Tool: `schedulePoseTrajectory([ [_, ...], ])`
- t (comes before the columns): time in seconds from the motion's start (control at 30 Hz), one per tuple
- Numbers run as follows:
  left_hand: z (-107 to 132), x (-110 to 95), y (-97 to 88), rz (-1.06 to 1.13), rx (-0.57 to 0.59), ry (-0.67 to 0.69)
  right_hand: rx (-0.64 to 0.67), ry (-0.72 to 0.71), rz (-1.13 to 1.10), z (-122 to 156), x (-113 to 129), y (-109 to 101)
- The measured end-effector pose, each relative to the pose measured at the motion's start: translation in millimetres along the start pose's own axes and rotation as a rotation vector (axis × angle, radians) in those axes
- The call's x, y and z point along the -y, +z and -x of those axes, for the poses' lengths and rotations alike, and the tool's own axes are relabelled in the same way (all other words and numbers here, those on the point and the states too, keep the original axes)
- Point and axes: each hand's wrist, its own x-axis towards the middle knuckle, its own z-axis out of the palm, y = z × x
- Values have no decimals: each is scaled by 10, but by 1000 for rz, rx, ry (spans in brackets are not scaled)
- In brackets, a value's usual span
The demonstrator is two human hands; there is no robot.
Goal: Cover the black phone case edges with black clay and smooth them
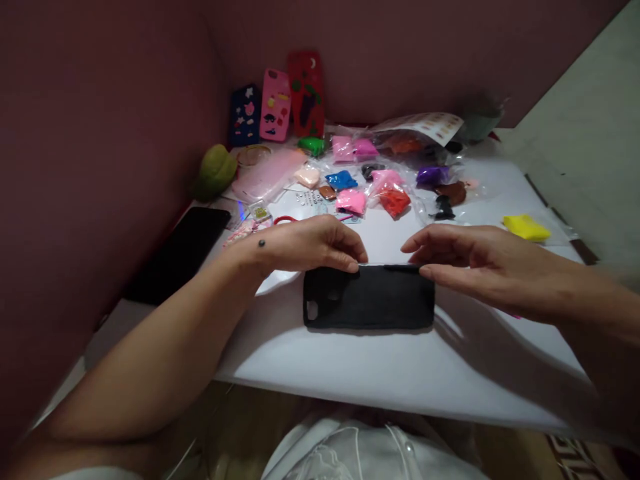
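Observation:
A black phone case (370,300) lies lengthwise on the white table, its camera cutout at the left end. My left hand (325,243) is closed on the far edge of the case, thumb on top and fingers curled behind. Along that edge, right of the thumb, runs a thin black strip (400,267); I cannot tell whether it is part of the case. My right hand (460,253) is at the far right corner, fingers apart from the thumb, whose tip is at the edge of the case.
Several bags of coloured clay (350,201) spread across the back. Three decorated phone cases (275,107) lean on the wall. A dark tablet-like slab (177,257) and a green fruit (215,172) are at left. Yellow clay (527,227) is at right. Red-handled scissors (285,219) lie behind my left hand.

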Motion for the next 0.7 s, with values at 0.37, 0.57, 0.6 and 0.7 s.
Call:
schedulePoseTrajectory([
  [0.37,-98,18,112,33,-753,74,-559,83,64,345,-98,-429],
  [0.57,-62,-18,110,117,-865,132,-598,158,142,256,-327,-561],
  [0.6,-59,-20,102,141,-880,143,-560,170,175,217,-342,-591],
  [0.7,-52,-30,91,97,-905,128,-476,168,286,33,-367,-644],
])
